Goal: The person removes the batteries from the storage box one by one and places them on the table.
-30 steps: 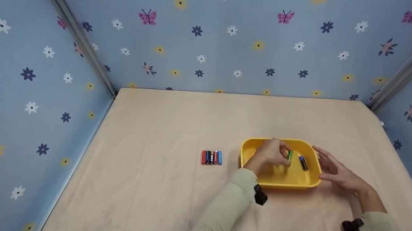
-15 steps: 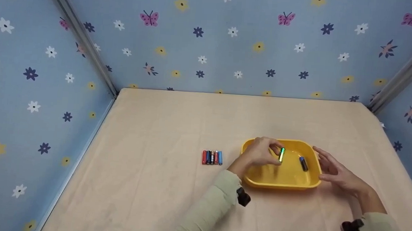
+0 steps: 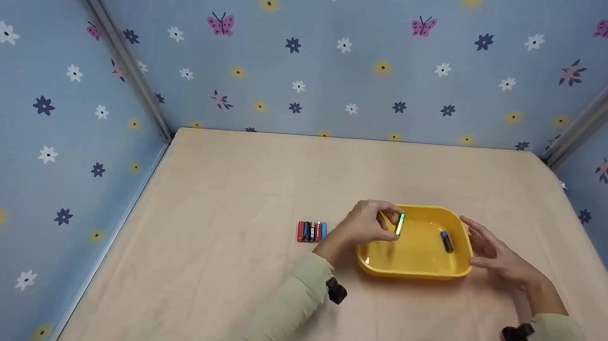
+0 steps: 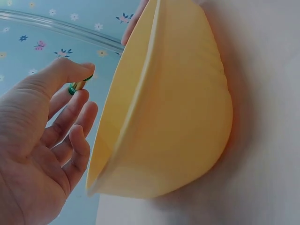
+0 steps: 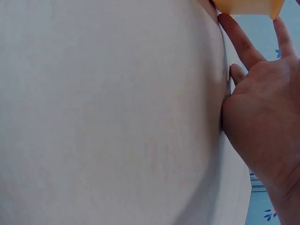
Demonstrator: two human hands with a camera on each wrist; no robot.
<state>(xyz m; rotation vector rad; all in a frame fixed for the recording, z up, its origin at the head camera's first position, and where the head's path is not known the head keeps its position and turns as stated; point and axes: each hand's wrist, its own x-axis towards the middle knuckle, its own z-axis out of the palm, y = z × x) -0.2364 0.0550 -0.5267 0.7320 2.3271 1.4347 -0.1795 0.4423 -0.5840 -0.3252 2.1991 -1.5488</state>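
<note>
My left hand pinches a green and gold battery between thumb and fingertips, over the left part of a yellow plastic bin. The battery stands nearly upright in the head view. In the left wrist view the hand is beside the bin's rim. A dark battery with a blue end lies inside the bin at the right. At the bin's right end, my right hand rests its extended fingers against the rim; the right wrist view shows those fingertips at the yellow wall.
Left of the bin, several red, black and blue batteries lie side by side in a row on the beige tablecloth. Blue panels with flowers and butterflies enclose the table at the back and sides.
The left hand has lifted the green battery from inside the bin and carried it leftward toward the bin's left rim. The right hand has stayed at the right end.
</note>
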